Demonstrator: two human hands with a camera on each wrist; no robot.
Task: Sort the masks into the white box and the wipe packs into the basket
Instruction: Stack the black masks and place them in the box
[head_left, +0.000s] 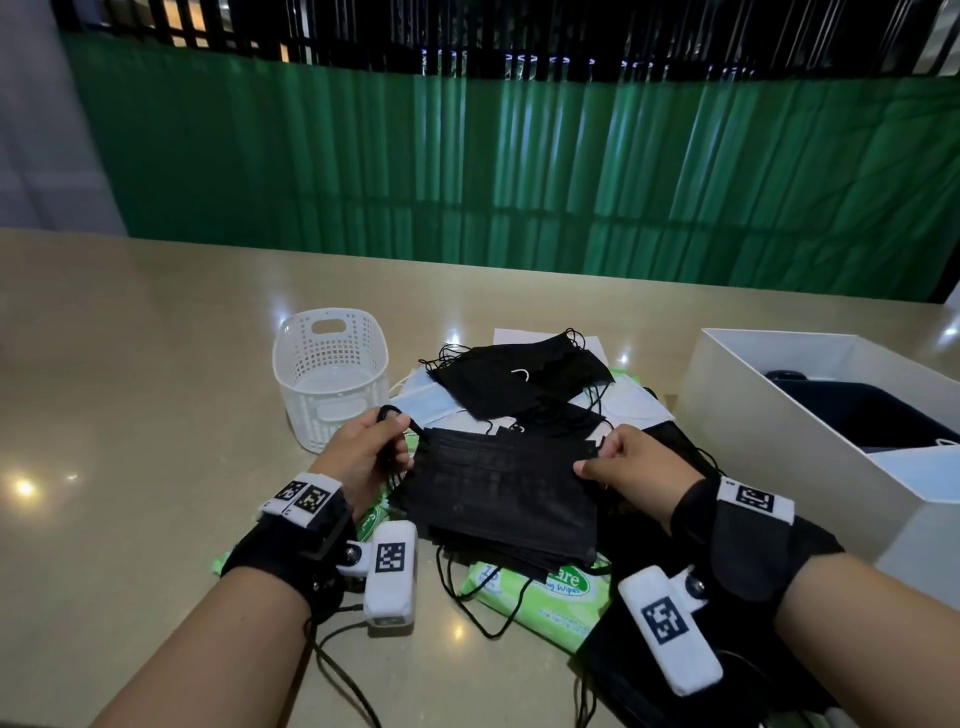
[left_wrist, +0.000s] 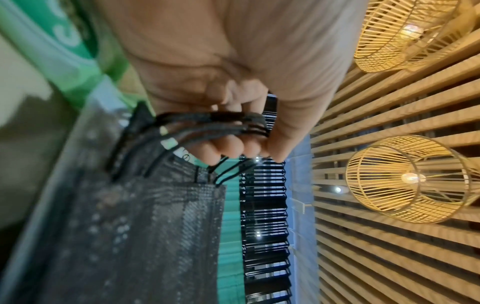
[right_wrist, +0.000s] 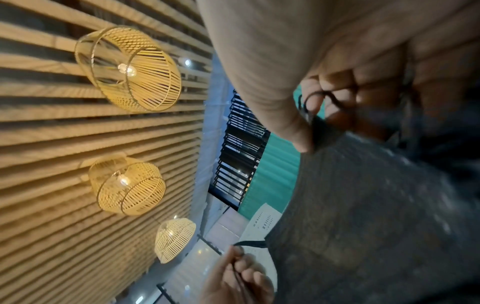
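Observation:
Both hands hold a stack of black masks (head_left: 504, 499) just above the pile at the table's middle. My left hand (head_left: 371, 449) grips the bundled ear loops (left_wrist: 207, 127) on the stack's left end. My right hand (head_left: 618, 467) pinches the stack's right edge (right_wrist: 322, 131) between thumb and fingers. More black masks (head_left: 519, 379) and pale blue masks (head_left: 428, 408) lie behind. A green wipe pack (head_left: 545, 597) lies under the stack, and another green pack (head_left: 374, 519) peeks out by my left wrist. The white basket (head_left: 332, 374) stands at the left. The white box (head_left: 779, 415) is on the right.
The white box has dark masks (head_left: 872, 410) in it and a pale one at its near corner. Black cables (head_left: 343, 670) trail from my left wrist over the beige table (head_left: 130, 389). A green curtain (head_left: 519, 171) hangs behind the table's far edge.

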